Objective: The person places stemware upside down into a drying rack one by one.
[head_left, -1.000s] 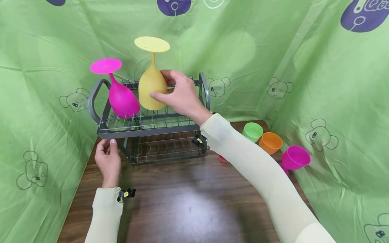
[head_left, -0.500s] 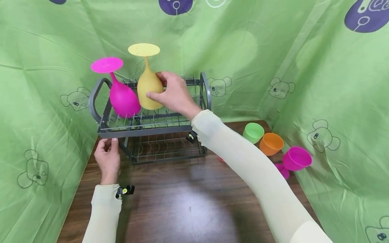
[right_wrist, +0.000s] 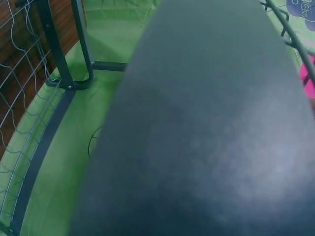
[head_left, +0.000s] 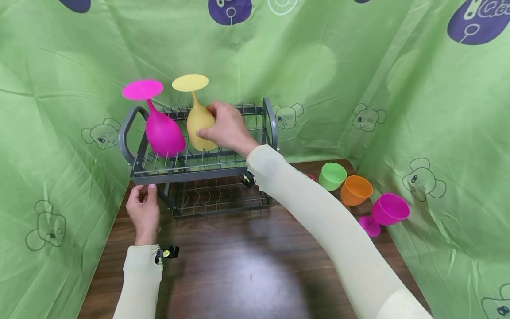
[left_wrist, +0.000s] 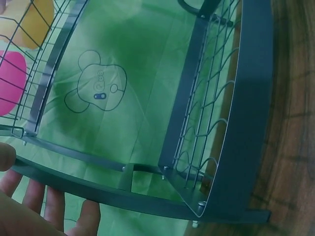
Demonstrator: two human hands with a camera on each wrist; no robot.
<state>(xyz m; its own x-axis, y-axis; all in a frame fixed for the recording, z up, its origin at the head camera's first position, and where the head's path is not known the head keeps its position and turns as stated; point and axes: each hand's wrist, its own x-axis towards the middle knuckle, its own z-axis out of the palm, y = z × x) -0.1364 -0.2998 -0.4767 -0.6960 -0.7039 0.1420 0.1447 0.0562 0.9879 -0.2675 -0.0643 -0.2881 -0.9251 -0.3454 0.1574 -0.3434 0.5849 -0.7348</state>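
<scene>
My right hand (head_left: 229,127) holds an upside-down yellow wine glass (head_left: 197,117) by its bowl, thumb in front. The glass's rim is down among the wires of the upper tier of a dark grey two-tier dish rack (head_left: 195,176). Left of it, a magenta wine glass (head_left: 162,133) leans upside down on the same tier, foot in the air. My left hand (head_left: 144,212) is below the rack's front left corner. In the left wrist view, the fingers (left_wrist: 55,206) of that hand curl round the rack's side bar (left_wrist: 106,194). A grey bar fills most of the right wrist view.
Upright on the brown wooden table (head_left: 239,266), right of the rack, stand a green cup (head_left: 332,176), an orange cup (head_left: 356,190) and a magenta goblet (head_left: 389,209). A red rim shows partly behind my right sleeve. Green cloth (head_left: 318,88) surrounds the table.
The right hand has lowered the yellow wine glass onto the rack's upper tier, moving it slightly left at first. The left hand stays at the rack's left side.
</scene>
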